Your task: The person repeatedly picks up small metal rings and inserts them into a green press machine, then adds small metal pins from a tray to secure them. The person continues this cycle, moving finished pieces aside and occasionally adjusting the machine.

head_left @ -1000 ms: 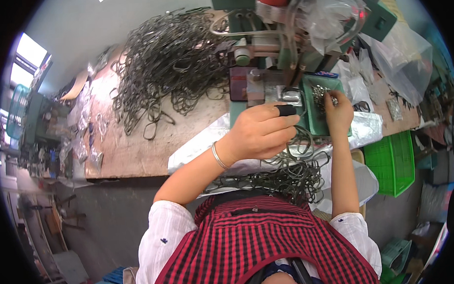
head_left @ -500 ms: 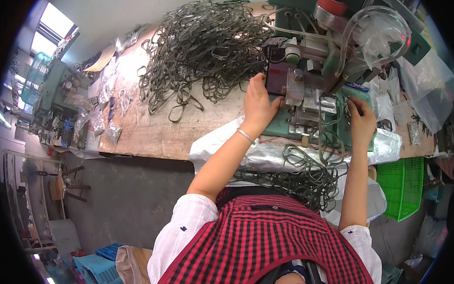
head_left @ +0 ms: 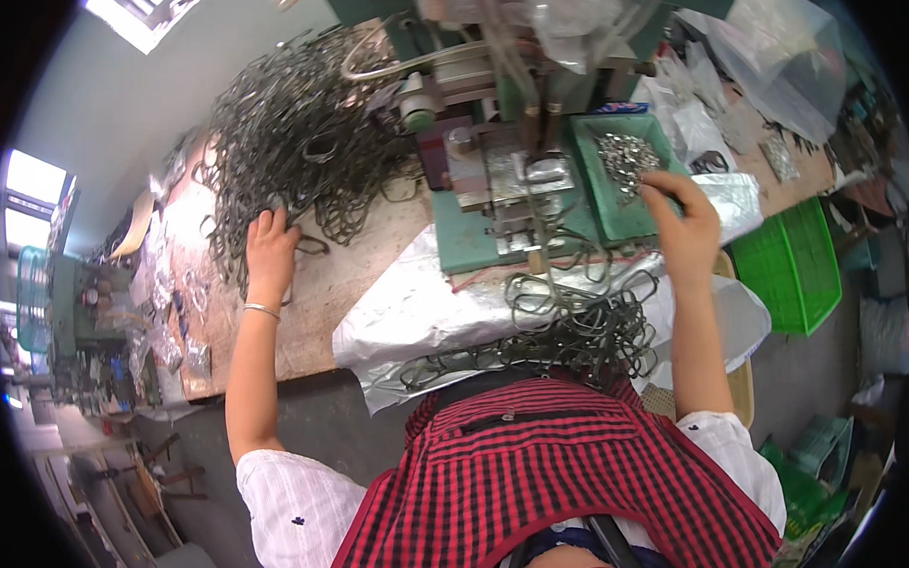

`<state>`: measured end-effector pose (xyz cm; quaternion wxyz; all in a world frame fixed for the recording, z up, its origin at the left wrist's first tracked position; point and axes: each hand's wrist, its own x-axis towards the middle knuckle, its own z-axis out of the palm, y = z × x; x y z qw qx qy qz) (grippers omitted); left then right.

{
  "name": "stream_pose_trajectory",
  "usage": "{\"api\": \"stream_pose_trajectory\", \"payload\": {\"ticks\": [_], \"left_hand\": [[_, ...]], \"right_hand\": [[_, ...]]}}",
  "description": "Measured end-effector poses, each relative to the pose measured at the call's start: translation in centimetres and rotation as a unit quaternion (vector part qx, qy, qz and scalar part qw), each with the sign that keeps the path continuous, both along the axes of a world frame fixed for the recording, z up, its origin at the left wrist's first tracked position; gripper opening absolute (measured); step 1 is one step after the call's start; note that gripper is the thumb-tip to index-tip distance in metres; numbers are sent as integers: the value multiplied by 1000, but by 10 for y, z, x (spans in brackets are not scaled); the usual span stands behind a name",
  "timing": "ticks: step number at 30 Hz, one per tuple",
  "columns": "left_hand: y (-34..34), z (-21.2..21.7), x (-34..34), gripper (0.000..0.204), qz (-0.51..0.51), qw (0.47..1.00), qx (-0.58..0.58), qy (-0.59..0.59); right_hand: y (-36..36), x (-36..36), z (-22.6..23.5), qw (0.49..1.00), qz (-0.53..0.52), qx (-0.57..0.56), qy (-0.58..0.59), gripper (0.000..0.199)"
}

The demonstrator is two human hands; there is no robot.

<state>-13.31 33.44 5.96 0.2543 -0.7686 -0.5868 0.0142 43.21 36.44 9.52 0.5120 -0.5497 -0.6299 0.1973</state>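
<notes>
- Right hand [head_left: 688,226] curls narrow by bits [head_left: 625,158] in the tray [head_left: 625,221]; can't tell if holding one;
- left hand [head_left: 270,258] is at the edge of the loops [head_left: 299,119]; can't tell its grip;
- picking seems the step; next needs one neat pinch.

No lettering is readable here, though the blue packet [head_left: 623,108] behind the green tray [head_left: 620,216] perhaps carries blurred print.

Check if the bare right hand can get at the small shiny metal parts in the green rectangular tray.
Probably yes: the right hand is at the right side of the tray, close to the metal parts, and nothing visible covers them.
</notes>
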Motion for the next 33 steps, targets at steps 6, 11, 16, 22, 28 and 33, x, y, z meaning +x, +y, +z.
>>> {"api": "stream_pose_trajectory", "payload": {"ticks": [6, 11, 16, 22, 28, 33], "left_hand": [[11, 9, 34, 19, 1, 985, 32, -172], [-8, 20, 122, 17, -8, 918, 171, -359], [-11, 93, 209, 13, -114, 527, 121, -834], [37, 138, 255, 13, -248, 608, 211, -724], [19, 109, 265, 23, -386, 719, 195, -545], [16, 85, 291, 24, -477, 799, 164, -328]], "right_hand": [[41, -66, 47, 972, 178, -53, 142, 27], [42, -80, 35, 958, 178, -72, 213, 47], [40, -90, 34, 938, 189, -84, 277, 50], [30, -112, 44, 884, 209, -100, 405, 48], [-5, -88, 44, 986, 138, 60, 72, 46], [60, -14, -28, 943, -68, 10, -326, 28]]}}
